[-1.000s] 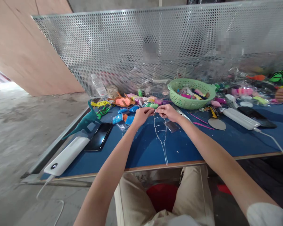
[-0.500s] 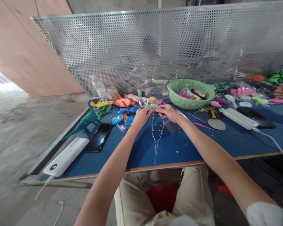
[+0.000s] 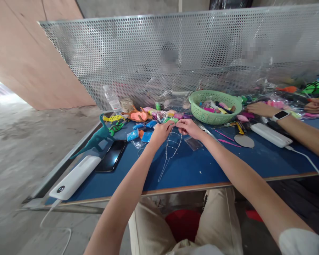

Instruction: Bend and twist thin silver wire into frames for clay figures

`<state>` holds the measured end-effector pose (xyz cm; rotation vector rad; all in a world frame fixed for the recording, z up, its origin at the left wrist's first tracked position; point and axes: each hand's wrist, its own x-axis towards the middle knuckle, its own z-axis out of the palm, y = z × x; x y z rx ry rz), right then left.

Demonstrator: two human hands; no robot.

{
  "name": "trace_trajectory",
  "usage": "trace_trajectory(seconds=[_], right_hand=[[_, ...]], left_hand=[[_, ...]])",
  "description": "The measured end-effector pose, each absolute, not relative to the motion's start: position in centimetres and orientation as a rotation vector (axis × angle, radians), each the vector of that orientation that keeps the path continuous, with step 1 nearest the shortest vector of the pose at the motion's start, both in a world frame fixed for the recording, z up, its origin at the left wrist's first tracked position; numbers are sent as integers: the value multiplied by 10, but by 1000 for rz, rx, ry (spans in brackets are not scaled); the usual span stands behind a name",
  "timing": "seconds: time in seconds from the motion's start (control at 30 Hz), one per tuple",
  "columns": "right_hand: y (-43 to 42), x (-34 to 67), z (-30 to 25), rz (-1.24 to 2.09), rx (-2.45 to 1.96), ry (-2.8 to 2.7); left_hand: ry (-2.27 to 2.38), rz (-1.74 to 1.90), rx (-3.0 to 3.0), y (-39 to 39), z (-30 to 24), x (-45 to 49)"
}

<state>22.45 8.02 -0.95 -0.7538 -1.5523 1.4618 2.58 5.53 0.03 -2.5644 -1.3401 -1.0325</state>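
Observation:
Both my hands meet over the blue table (image 3: 215, 163), pinching the top of a thin wire frame (image 3: 171, 148). The frame is a tapering cage of silver wire whose long tail slants down to the left. My left hand (image 3: 162, 131) grips its upper left end with closed fingers. My right hand (image 3: 187, 127) pinches the upper right end. Small blue clay packets (image 3: 138, 132) lie just left of my left hand.
A green basket (image 3: 215, 106) of coloured clay stands behind my hands. A teal dinosaur (image 3: 95, 138), a black phone (image 3: 111, 157) and a white power bank (image 3: 74, 177) lie at left. A co-worker's arm with a watch (image 3: 281, 115) reaches in at right, near another power bank (image 3: 268, 134).
The wire frame's tail has swung from pointing down-right to down-left as my hands turned it. A co-worker's forearm has reached in from the right.

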Motion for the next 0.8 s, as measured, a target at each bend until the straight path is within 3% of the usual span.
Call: trace_trajectory(seconds=[0.8], right_hand=[[80,227,-7,1405,-784,-1625]], left_hand=[[-1647,-2026,-2806,56,4,31]])
